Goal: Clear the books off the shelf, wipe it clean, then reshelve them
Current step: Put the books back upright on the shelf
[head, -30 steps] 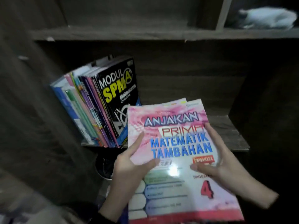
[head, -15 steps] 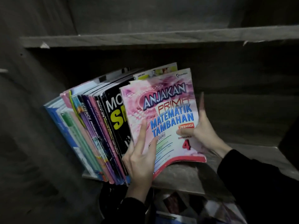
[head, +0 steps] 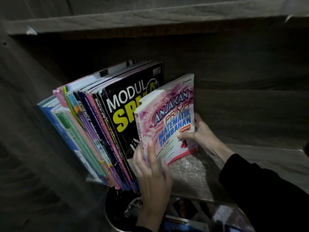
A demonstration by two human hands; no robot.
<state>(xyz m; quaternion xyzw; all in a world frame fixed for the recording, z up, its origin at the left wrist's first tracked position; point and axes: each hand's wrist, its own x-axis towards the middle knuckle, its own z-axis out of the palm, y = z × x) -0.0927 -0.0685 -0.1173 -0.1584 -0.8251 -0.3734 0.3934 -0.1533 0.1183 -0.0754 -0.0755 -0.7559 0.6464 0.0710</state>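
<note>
A pink book titled Anjakan Prima Matematik Tambahan (head: pixel 170 119) stands tilted on the grey shelf board (head: pixel 194 178), leaning left against a black Modul SPM book (head: pixel 132 104). My left hand (head: pixel 153 174) grips its spine near the lower left corner. My right hand (head: pixel 199 133) holds its right edge, thumb on the cover and fingers behind. Left of the black book a row of several thin books (head: pixel 87 129) leans against the cabinet's left side.
The shelf above (head: pixel 150 19) overhangs the compartment. To the right of the pink book the board is bare up to the dark right wall (head: pixel 306 148). Below the board lie a round dark container (head: pixel 120 213) and some loose books (head: pixel 192 220).
Both hands have carried the pink book from in front of me up onto the shelf and turned it more upright, closer against the black book.
</note>
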